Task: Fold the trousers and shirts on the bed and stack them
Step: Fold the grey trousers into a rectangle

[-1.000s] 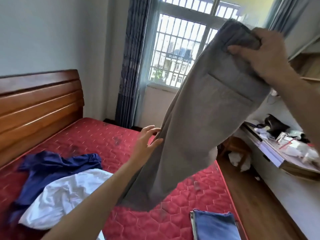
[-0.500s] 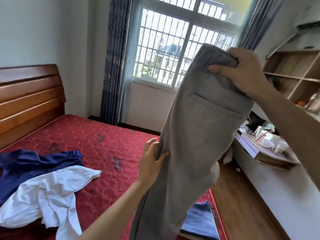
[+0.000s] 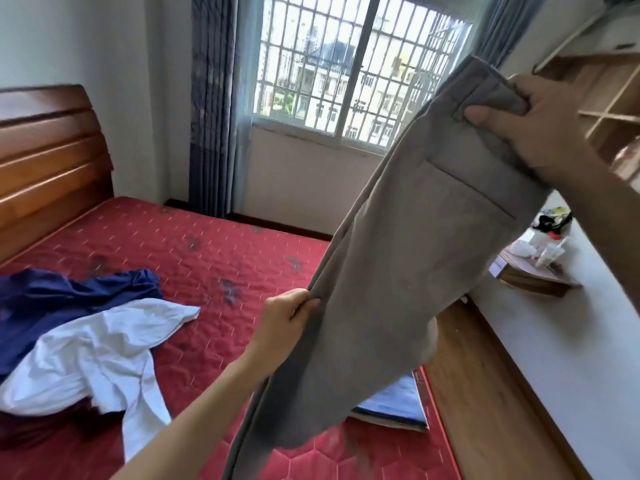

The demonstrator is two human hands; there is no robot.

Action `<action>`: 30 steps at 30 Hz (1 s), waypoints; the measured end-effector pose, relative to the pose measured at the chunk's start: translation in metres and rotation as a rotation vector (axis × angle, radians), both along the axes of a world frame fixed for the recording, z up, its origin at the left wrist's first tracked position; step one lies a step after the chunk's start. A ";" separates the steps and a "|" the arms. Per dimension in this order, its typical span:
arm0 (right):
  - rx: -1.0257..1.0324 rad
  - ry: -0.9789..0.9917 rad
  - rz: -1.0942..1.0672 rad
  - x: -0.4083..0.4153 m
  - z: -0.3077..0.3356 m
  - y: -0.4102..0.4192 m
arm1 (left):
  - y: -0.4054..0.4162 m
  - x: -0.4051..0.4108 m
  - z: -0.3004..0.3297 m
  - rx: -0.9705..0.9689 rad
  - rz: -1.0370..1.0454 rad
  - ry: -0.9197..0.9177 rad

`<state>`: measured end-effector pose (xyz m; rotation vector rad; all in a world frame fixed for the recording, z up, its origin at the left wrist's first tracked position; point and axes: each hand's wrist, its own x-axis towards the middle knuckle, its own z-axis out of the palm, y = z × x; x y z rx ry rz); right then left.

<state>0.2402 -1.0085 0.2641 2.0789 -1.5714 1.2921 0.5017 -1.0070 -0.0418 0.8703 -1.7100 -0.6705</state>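
Grey trousers (image 3: 398, 271) hang in the air over the bed's right side, waistband up. My right hand (image 3: 540, 129) grips the waistband at the upper right. My left hand (image 3: 284, 323) pinches the trousers' left edge lower down, at mid-leg. On the red quilted bed (image 3: 214, 258), a crumpled white shirt (image 3: 104, 351) lies at the left, partly over a dark blue shirt (image 3: 62, 299). A folded blue garment (image 3: 398, 403) lies at the bed's right edge, half hidden behind the trousers.
A wooden headboard (image 3: 48, 161) stands at the left. A barred window (image 3: 346, 74) with curtains is behind the bed. At the right are a cluttered shelf (image 3: 533, 268), wooden shelving (image 3: 609, 98) and a strip of wooden floor (image 3: 485, 393).
My left hand went from touching the trousers with open fingers to pinching their left edge. The view has shifted, and my right hand holds the waistband further to the right.
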 end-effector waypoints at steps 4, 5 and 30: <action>0.008 -0.018 -0.039 -0.001 -0.018 0.004 | 0.012 0.023 -0.009 0.015 -0.054 -0.008; 0.028 -0.020 -0.044 0.001 -0.022 0.005 | 0.015 0.032 -0.010 0.042 -0.067 -0.023; 0.066 -0.233 0.189 0.036 -0.097 -0.011 | 0.071 0.123 -0.039 0.241 0.127 -0.001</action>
